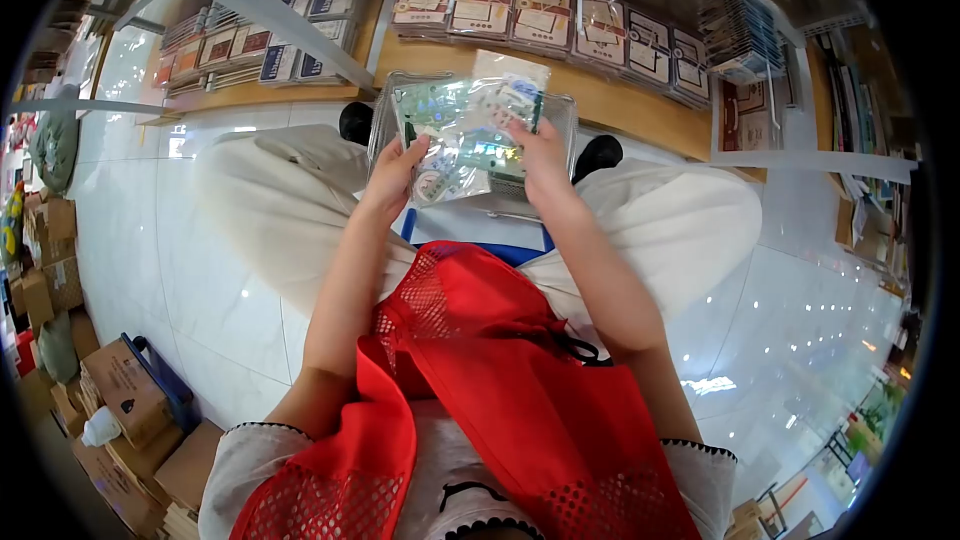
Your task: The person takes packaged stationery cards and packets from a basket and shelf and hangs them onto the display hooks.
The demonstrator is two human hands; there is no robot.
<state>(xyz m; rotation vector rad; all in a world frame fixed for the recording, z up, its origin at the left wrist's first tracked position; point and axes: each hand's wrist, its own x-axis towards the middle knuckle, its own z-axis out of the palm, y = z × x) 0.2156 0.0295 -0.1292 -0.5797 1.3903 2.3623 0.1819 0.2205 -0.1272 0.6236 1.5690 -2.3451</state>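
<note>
Several clear plastic packets (470, 148) with green, white and blue printed contents overlap between my two hands, over a wire basket (565, 130). My left hand (398, 170) grips their left side, thumb on top. On the right side, my right hand (537, 152) holds them, its thumb and fingers near a pale packet (512, 80) that sticks up at the top. The plastic is shiny, and the print is too small to read. Beneath the packets, the basket's contents are mostly hidden.
Ahead, a wooden shelf (640, 125) carries rows of wrapped packs (543, 12). Metal shelf bars (240, 10) cross the upper left. My bent knees flank the basket. Cardboard boxes (128, 390) and a blue cart (160, 380) stand at lower left.
</note>
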